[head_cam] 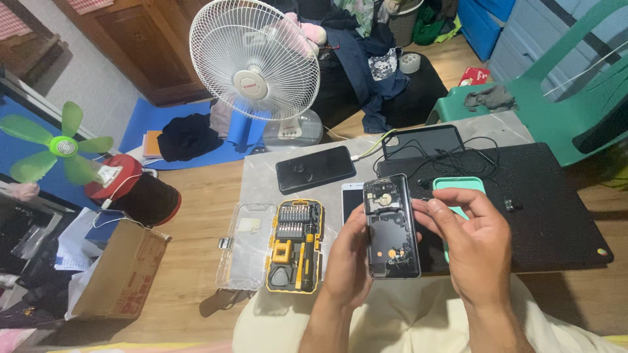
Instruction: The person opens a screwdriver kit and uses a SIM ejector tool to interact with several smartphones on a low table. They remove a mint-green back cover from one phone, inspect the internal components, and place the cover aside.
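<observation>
An opened black phone (391,227) is held upright above the table (261,180), its inner parts exposed, seemingly with the back cover removed. It is clamped along its left edge by the left hand (347,261), while its upper right edge is pinched by the right hand (474,245).

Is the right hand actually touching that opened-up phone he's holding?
Touching. The head view shows the right hand with its fingertips pressed on the upper right edge of the opened phone, while the left hand grips its left side.
</observation>
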